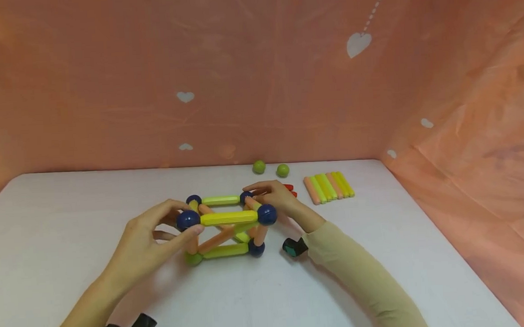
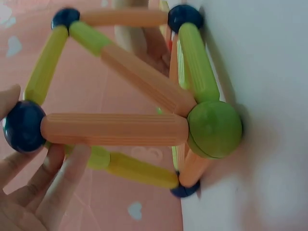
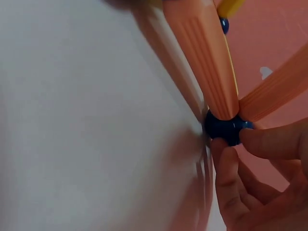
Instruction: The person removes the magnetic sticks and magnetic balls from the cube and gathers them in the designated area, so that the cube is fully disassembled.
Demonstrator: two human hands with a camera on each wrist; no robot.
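A frame of ribbed rods and balls stands on the white table, with a yellow rod along its upper near edge. My left hand grips the dark blue ball at the upper near left corner, thumb along the front. Below that ball, an orange rod runs down to a green ball at the table. On the far right side of the frame, my right hand pinches another dark blue ball between thumb and fingers. Two orange rods meet at this ball in the right wrist view.
Two loose green balls lie near the table's back edge. To their right is a row of orange, green and yellow rods. Red pieces show partly behind my right hand. An orange cloth with hearts hangs behind the table.
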